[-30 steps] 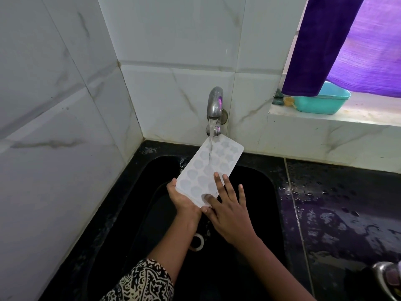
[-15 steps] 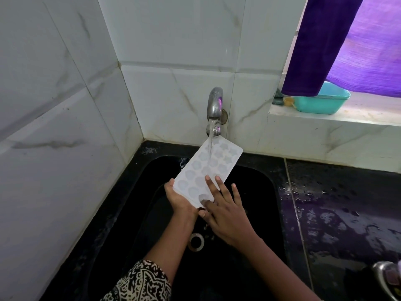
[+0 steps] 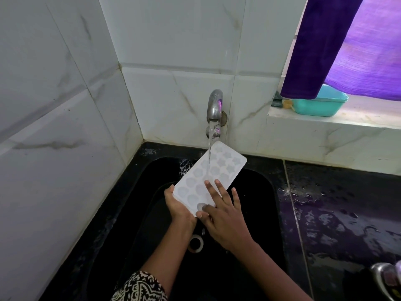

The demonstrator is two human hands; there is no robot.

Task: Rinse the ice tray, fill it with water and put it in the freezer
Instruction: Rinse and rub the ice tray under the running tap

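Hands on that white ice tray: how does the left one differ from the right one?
The left hand holds the ice tray by its near left edge, from beneath; the right hand lies on top, fingers straight and spread. The left hand's fingers are mostly hidden; the right hand's all show, thumb pressing a near cavity. Both touch the tray's near end, over the black sink.

No text, label, brand, number or sign that I can read anywhere in the head view, flat white plastic ice tray (image 3: 227,168) checked, moulded cavity shapes only, curved steel wall tap (image 3: 213,105) checked, no marking legible.
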